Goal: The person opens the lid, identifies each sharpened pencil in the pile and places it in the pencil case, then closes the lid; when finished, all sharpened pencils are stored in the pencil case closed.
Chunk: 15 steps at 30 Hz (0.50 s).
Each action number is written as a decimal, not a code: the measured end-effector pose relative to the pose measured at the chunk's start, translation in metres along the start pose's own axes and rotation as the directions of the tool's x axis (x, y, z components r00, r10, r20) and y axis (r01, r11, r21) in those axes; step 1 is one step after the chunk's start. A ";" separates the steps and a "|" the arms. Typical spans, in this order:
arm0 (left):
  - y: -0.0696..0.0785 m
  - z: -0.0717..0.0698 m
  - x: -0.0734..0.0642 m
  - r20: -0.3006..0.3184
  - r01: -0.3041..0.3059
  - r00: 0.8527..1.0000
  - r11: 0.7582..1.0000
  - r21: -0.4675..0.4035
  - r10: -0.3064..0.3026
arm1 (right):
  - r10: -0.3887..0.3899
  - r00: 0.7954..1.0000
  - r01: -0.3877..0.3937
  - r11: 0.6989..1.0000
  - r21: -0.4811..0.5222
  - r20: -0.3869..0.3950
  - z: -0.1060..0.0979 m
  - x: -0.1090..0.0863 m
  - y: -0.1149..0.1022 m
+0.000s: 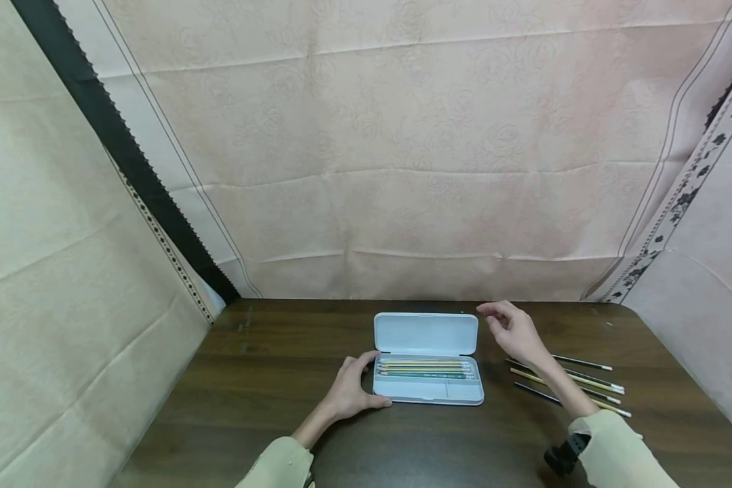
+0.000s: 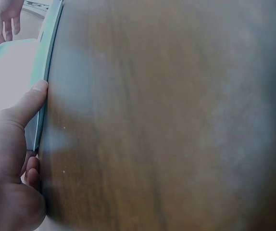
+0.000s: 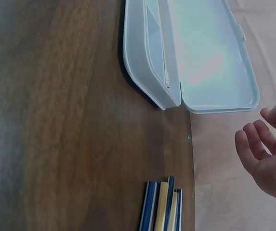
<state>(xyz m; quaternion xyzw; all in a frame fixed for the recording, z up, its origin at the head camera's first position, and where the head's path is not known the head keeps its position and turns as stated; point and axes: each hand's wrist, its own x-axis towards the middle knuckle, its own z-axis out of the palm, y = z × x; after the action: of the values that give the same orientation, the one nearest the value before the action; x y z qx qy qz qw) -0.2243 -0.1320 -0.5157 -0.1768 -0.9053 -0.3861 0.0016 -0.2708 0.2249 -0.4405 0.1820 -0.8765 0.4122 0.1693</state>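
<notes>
A light blue pencil case (image 1: 411,388) lies on the table with its lid (image 1: 425,333) raised at the back. Several yellow and green pencils (image 1: 423,369) lie side by side in its rear compartment. My left hand (image 1: 350,391) holds the case at its left end, thumb on the front edge and forefinger at the rear corner. Beside the lid's right edge, my right hand (image 1: 515,333) hovers with loosely bent fingers and nothing in them. In the right wrist view a gap separates those fingers from the lid. Loose dark and yellow pencils (image 3: 161,207) lie under the right forearm.
The brown wooden table (image 1: 250,407) meets a pale cloth backdrop (image 1: 402,169) along its back edge. More cloth hangs at both sides. A black strapped device (image 1: 564,457) sits on my right wrist.
</notes>
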 end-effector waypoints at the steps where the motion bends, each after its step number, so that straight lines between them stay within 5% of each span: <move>1: 0.000 0.000 0.000 0.000 -0.001 1.000 1.000 0.002 0.001 | 0.017 1.000 -0.017 1.000 0.007 0.014 0.001 0.000 0.000; 8: 0.001 0.000 0.000 -0.006 -0.007 1.000 1.000 0.003 0.007 | 0.096 0.989 -0.109 0.988 0.114 0.116 0.004 0.000 -0.001; 15: 0.001 0.000 -0.001 -0.021 -0.006 1.000 1.000 0.007 0.007 | 0.067 0.986 -0.099 0.970 0.221 0.151 0.007 -0.002 0.000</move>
<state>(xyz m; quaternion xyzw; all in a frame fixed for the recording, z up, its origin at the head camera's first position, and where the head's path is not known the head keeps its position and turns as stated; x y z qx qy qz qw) -0.2234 -0.1320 -0.5149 -0.1757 -0.9061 -0.3846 0.0130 -0.2700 0.2201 -0.4453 0.1923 -0.8402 0.5025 0.0670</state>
